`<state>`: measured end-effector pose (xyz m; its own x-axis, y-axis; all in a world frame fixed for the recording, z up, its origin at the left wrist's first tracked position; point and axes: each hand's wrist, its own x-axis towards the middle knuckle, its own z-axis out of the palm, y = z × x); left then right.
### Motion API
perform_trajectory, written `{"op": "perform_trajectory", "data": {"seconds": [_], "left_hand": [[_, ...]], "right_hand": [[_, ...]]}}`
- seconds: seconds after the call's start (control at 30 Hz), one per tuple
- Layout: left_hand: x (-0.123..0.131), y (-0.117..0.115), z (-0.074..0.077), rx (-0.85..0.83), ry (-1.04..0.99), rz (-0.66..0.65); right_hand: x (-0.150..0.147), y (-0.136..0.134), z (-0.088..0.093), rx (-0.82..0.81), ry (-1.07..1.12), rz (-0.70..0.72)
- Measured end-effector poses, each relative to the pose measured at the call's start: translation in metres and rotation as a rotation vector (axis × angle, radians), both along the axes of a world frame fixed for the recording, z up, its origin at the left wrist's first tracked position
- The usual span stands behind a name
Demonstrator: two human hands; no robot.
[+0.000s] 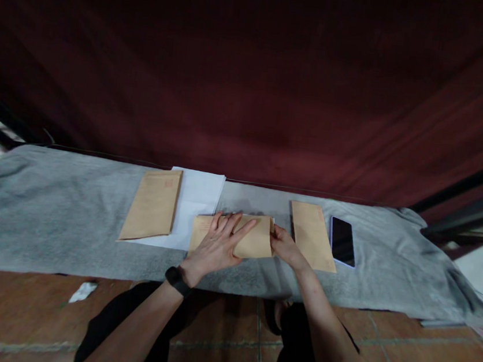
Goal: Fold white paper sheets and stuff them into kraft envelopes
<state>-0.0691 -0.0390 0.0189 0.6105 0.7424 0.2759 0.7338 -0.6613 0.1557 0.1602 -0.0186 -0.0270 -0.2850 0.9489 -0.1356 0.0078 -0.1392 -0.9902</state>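
Envelope (260, 242) is pressed flat under the left hand (217, 243), fingers spread; its right edge is pinched by the right hand (284, 245). A phone (343, 241) is laid right of it.

Grey-draped table (45, 222): envelopes (151, 205), paper (200, 192), phone (343, 241).

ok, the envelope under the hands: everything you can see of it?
The middle envelope is plain tan paper, lying flat and lengthwise from left to right on the grey cloth. The left hand presses flat on its left half, fingers spread. The right hand seems to pinch its right end. Its left end meets the white sheet.
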Motion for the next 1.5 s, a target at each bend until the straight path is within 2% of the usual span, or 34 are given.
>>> {"op": "perform_trajectory", "data": {"seconds": [0.13,0.37,0.63,0.7,0.83,0.9,0.97,1.03,1.1,1.2,1.37,1.5], "left_hand": [[0.000,-0.002,0.002,0.008,0.002,-0.014],[-0.006,0.002,-0.008,-0.045,-0.005,0.006],[-0.005,0.001,0.002,-0.027,0.013,0.025],[-0.005,0.000,0.002,-0.013,0.005,0.037],[-0.006,0.001,0.002,-0.005,-0.020,0.090],[-0.006,0.002,0.002,-0.010,-0.027,0.121],[-0.004,0.001,0.001,-0.013,-0.030,0.139],[-0.001,0.000,0.000,-0.006,-0.029,0.129],[0.001,-0.002,-0.002,0.006,-0.010,0.078],[0.004,-0.004,-0.005,0.019,0.041,-0.020],[0.004,-0.008,-0.003,0.022,0.085,-0.059],[0.007,-0.011,0.001,0.020,0.094,-0.060]], "right_hand": [[0.000,0.000,0.002,-0.021,0.005,-0.003],[0.005,-0.002,0.008,-0.058,0.040,0.027],[0.006,0.001,-0.004,0.038,-0.097,-0.048],[0.007,0.003,-0.001,0.111,-0.146,-0.117],[0.013,0.001,0.018,0.295,-0.177,-0.430],[0.017,-0.003,0.028,0.315,-0.105,-0.474],[0.018,-0.008,0.035,0.237,0.004,-0.369],[0.019,-0.013,0.039,0.127,0.050,-0.196],[0.019,-0.017,0.041,0.069,0.007,-0.014],[0.020,-0.020,0.045,0.093,-0.087,0.179],[0.029,-0.023,0.049,0.021,-0.076,0.255],[0.035,-0.027,0.041,-0.071,-0.052,0.281]]}}
